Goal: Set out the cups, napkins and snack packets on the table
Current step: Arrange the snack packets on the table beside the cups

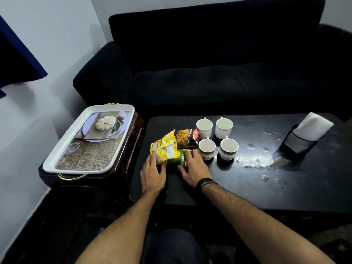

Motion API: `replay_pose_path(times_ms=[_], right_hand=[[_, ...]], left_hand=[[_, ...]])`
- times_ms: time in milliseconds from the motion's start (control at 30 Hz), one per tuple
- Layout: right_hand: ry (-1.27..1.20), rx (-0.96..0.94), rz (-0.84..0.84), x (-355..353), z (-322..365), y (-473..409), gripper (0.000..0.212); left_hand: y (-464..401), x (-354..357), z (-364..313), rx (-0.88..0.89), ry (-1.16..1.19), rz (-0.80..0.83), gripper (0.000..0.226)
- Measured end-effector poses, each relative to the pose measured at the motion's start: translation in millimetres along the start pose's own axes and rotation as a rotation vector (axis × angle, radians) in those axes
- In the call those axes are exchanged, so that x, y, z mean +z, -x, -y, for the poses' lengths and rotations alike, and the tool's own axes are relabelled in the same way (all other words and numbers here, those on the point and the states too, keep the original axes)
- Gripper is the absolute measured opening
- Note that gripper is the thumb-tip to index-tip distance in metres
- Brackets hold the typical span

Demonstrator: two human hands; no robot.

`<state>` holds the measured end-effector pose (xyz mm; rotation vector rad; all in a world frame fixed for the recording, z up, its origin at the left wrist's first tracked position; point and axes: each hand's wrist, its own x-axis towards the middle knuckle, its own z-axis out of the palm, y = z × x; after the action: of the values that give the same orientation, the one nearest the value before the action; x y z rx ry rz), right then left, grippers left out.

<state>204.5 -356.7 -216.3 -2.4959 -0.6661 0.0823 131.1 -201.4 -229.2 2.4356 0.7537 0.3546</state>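
Black and glossy, the low table [247, 187] carries everything. Three snack packets lie bunched near its left edge: a yellow packet [164, 148] on top, a green packet [180, 160] under it, and a brown mixture packet [187, 138] just behind. The left hand [153, 175] rests beside the yellow packet, fingertips touching its lower edge, fingers only lightly bent. The right hand [194, 171] lies spread over the green packet with the thumb at its near edge, a dark band on the wrist. Four white cups [217, 138] stand upright in a square just right of the packets. White napkins [312, 126] stick out of a black mesh holder [298, 143] near the table's right end. A white printed tray [89, 140] sits on a dark side stand to the left, with a black sofa [209, 63] behind.
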Motion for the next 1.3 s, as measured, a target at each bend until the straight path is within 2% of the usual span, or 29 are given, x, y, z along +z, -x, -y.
replay_pose_path(times_ms=[200,367,467,633,767,867,1033,1167,1300], right_hand=[[0.199,-0.052,-0.143,24.5,-9.8,13.5,0.067],[0.228,-0.140,-0.158,25.6,-11.8,11.6,0.063],[0.195,-0.120,-0.138,26.6,-11.9,9.5,0.066],[0.239,-0.103,-0.227,24.7,-10.4,10.5,0.063],[0.295,-0.058,-0.207,21.8,-8.8,12.0,0.065],[0.307,-0.050,-0.210,20.2,-8.3,12.6,0.068],[0.262,-0.109,-0.231,21.1,-8.1,13.0,0.089],[0.246,-0.166,-0.205,19.6,-9.1,14.8,0.078],[0.267,-0.129,-0.225,19.8,-7.9,15.2,0.063]], left_hand=[[-3.9,4.8,11.8,0.010,-0.022,-0.091,0.079],[-3.6,3.9,10.6,-0.028,0.121,-0.190,0.053],[-6.0,3.0,10.0,-0.147,0.213,-0.239,0.039],[-12.0,0.0,10.7,-0.269,0.396,-0.263,0.028],[-8.1,-2.0,13.7,-0.367,0.467,-0.244,0.028],[-0.7,-2.3,7.8,-0.409,0.393,-0.262,0.043],[-1.3,-7.6,4.2,-0.446,0.368,-0.298,0.048],[-2.2,-9.8,3.6,-0.487,0.426,-0.347,0.055],[-1.2,-11.6,4.2,-0.480,0.383,-0.380,0.055]])
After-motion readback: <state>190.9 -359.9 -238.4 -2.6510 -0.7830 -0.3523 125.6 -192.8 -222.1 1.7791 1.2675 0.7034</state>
